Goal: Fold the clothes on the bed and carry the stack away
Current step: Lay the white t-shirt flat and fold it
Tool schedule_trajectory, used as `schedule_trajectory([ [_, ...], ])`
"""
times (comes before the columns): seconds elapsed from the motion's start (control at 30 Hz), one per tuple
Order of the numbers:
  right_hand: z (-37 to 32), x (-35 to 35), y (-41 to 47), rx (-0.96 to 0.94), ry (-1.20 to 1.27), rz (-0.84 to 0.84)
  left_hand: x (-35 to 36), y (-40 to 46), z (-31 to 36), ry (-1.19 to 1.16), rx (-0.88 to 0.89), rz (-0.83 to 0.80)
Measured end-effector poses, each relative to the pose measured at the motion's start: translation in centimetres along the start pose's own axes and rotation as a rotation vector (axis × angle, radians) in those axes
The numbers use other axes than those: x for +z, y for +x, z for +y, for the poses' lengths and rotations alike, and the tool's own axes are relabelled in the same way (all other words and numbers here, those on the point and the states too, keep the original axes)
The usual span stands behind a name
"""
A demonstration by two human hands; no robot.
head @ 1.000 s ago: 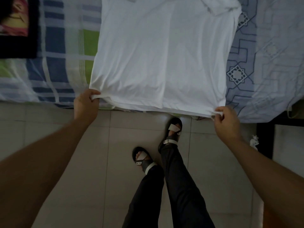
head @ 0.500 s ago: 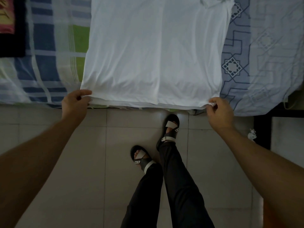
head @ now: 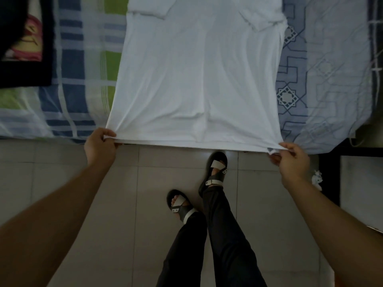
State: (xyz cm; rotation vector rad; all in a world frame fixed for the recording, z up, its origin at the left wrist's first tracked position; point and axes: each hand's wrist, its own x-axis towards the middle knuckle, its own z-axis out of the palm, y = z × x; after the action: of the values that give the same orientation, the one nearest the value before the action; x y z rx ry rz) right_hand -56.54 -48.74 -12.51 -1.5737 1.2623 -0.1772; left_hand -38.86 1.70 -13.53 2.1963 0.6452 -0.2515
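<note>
Item 1: white T-shirt (head: 199, 79), spread flat on the bed (head: 335, 79), upper centre of the frame. Both sleeves are folded inward over the body near the top edge. The hem lies along the bed's near edge, pulled taut between my two hands.

Item 2: left hand (head: 100, 147), centre left. My grip here is clamped on the shirt's lower left hem corner, thumb on top and fingers curled beneath; cloth puckers toward the pinch.

Item 3: right hand (head: 293, 160), centre right. Grip clamped on the lower right hem corner, a small bunch of fabric pinched between thumb and fingers.

Item 4: bedding. A blue, green and white plaid cover (head: 78, 75) lies left of the shirt; a pale blue sheet with a geometric pattern lies right of it.

Item 5: dark-bordered cloth (head: 24, 48) with a pink and yellow print, upper left corner, on the plaid cover.

Item 6: tiled floor (head: 62, 172), lower half of the frame. My legs in dark trousers and two black-and-white sandals (head: 215, 170) stand on it, just below the hem.

Item 7: small white object (head: 317, 179) on the floor, right of my right wrist; too small to identify.
</note>
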Motion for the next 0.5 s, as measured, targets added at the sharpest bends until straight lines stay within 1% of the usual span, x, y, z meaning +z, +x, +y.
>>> schedule_trajectory([
  [0.03, -0.5, -0.5, -0.6, 0.092, 0.123, 0.011, -0.4, -0.3, -0.2, -0.088, -0.058, 0.000],
  [0.1, -1.5, -1.7, -1.4, 0.223, 0.291, -0.002, -1.3, -1.0, -0.2, -0.235, -0.150, -0.004],
  [0.2, -2.8, -3.0, -2.2, 0.360, 0.429, -0.052, -2.5, -1.7, 0.1, -0.318, -0.224, -0.015],
  [0.3, -3.8, -3.3, -2.5, 0.428, 0.492, -0.074, -2.9, -2.0, 0.5, -0.333, -0.241, -0.050],
  [0.4, -4.6, -3.1, -2.7, 0.449, 0.477, -0.052, -3.1, -2.2, 1.2, -0.346, -0.259, -0.086],
  [0.5, -5.3, -2.8, -2.5, 0.443, 0.466, -0.006, -3.2, -2.1, 1.9, -0.429, -0.329, -0.056],
])
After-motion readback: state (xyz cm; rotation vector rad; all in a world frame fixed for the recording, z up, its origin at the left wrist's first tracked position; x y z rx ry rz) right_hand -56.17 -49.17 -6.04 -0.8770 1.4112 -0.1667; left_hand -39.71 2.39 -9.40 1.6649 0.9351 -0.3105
